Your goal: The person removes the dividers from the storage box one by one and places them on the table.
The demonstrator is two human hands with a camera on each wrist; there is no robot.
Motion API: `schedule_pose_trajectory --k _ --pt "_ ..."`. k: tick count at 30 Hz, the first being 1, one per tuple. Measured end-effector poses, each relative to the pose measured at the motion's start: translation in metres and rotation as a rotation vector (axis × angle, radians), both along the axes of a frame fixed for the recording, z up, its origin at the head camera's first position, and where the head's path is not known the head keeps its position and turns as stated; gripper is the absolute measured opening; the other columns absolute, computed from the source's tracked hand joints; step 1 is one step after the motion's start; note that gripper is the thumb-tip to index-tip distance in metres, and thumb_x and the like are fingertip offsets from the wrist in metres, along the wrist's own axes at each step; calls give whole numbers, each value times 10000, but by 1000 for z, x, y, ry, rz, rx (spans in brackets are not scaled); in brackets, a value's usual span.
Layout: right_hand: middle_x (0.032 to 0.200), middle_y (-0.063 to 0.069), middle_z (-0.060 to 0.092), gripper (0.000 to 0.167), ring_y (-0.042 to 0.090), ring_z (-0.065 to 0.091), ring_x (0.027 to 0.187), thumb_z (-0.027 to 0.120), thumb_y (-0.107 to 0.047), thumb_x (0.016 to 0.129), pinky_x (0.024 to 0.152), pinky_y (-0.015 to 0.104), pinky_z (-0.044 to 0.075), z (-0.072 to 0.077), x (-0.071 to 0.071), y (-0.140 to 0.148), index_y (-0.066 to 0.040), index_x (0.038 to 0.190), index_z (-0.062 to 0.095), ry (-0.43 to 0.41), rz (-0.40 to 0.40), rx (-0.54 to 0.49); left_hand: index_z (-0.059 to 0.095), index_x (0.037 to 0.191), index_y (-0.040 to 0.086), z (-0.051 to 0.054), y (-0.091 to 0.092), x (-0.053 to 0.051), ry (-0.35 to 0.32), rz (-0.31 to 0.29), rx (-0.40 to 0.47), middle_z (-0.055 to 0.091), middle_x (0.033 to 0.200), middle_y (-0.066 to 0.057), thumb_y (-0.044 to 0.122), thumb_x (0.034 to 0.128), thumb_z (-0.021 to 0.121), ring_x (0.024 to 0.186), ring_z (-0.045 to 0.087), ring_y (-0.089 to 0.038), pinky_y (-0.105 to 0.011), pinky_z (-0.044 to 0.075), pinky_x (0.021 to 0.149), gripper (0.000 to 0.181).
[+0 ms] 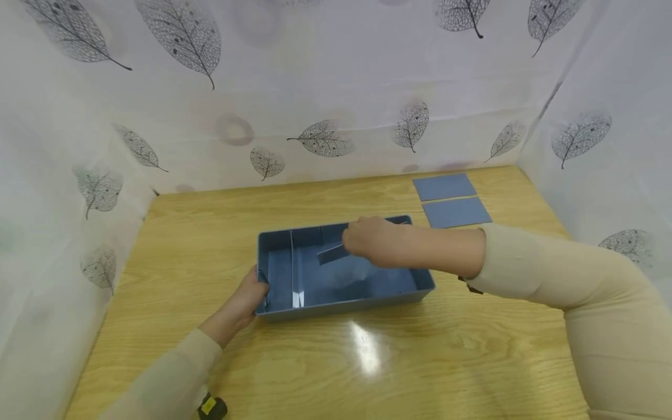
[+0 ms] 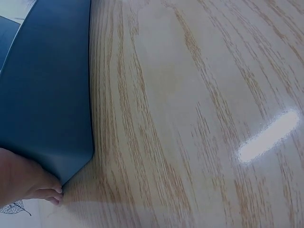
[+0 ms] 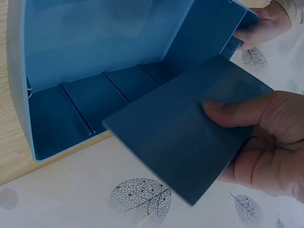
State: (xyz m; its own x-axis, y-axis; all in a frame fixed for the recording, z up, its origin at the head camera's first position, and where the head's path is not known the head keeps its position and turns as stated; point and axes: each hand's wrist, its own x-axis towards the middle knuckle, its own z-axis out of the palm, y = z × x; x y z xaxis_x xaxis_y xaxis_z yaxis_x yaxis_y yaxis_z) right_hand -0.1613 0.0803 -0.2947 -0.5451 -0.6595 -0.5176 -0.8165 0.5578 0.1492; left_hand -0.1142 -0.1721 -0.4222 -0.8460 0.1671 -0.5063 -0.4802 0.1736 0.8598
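Note:
A long blue-grey plastic box (image 1: 346, 304) with an open top lies on the wooden table. One upright divider (image 1: 291, 268) stands across it near the left end. My left hand (image 1: 248, 296) grips the box's left end wall, thumb over the rim; the left wrist view shows its fingers (image 2: 47, 187) at the lower corner. Above the box, my right hand (image 1: 375, 240) pinches a flat blue divider panel (image 3: 185, 133) between thumb and curled fingers. That panel is tilted and clear of the slots (image 3: 76, 109) along the box's inner wall.
Two flat blue-grey panels (image 1: 457, 211) lie at the table's back right. Leaf-patterned white cloth (image 1: 325, 70) walls in the back and both sides. A small black object with a yellow patch (image 1: 211, 406) shows by the left sleeve. Light glares off the wooden table (image 1: 420, 361).

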Motion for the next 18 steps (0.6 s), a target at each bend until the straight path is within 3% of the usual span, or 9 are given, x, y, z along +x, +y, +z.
schedule_pose_trajectory --k 4,11,15,18 --pt "1132 134 611 263 293 565 1044 572 36 881 888 360 502 4 0 9 -11 1137 611 1 -25 15 -26 1473 -77 0 -1 0 -9 3 -5 139 1504 -326 -150 759 269 1251 324 -408 -228 457 740 776" --pt "897 125 616 137 277 576 860 553 91 845 774 371 517 5 -5 27 -5 910 626 28 -50 -49 -39 1479 -60 1 -2 0 -20 -3 -13 143 1507 -318 -139 776 258 1229 351 -395 -241 460 757 768" --pt "836 125 604 152 271 577 809 548 135 798 744 360 516 4 -10 40 0 836 608 52 -40 -114 -46 1481 -55 1 -2 0 -14 -12 -6 120 1518 -311 -145 776 259 1307 291 -428 -336 452 893 773" --pt "800 126 595 159 271 573 781 549 152 772 728 363 514 5 -11 49 2 799 594 74 -35 -147 -48 1483 -50 -1 -2 -1 -9 -14 1 94 1528 -302 -151 774 261 1344 242 -427 -334 441 910 780"
